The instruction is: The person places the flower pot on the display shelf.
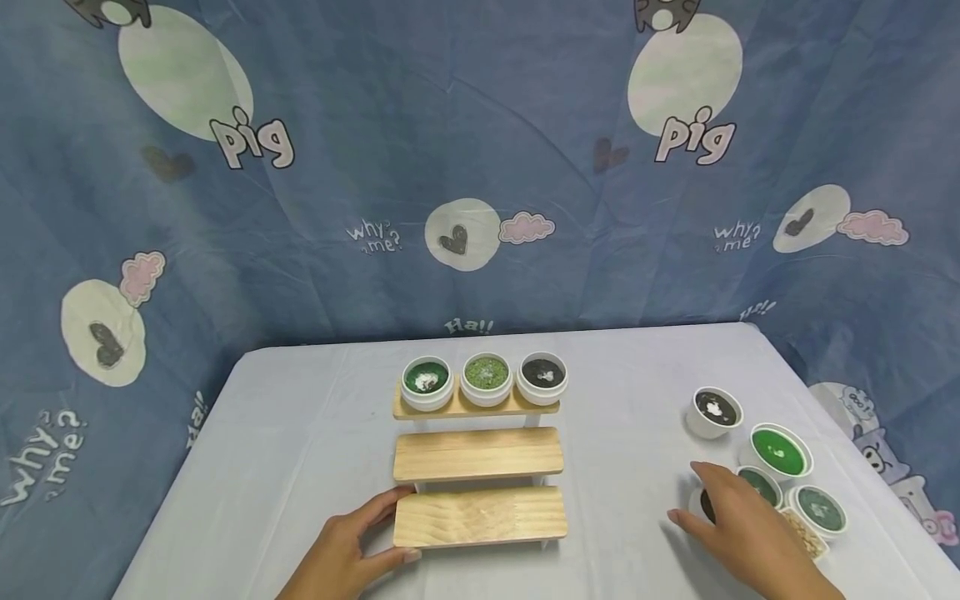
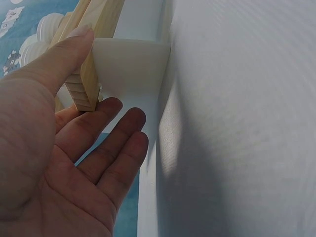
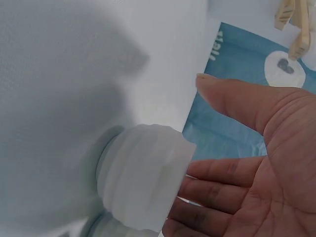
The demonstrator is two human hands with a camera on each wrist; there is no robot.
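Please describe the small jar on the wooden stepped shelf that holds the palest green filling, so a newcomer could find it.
Find the three-tier wooden stepped shelf mid-table. Three small white round jars line its top step. Pick the middle jar: its filling is pale, speckled green, while its neighbours hold dark green and near-black.

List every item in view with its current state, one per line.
Wooden step shelf: upright on the table; top step full, lower two steps bare.
Three jars on the top step: upright, lidless, filled.
Jars at the right: on the table, lidless.
Left hand: open, thumb and fingers at the bottom step's left end.
Right hand: open, reaching a white jar.
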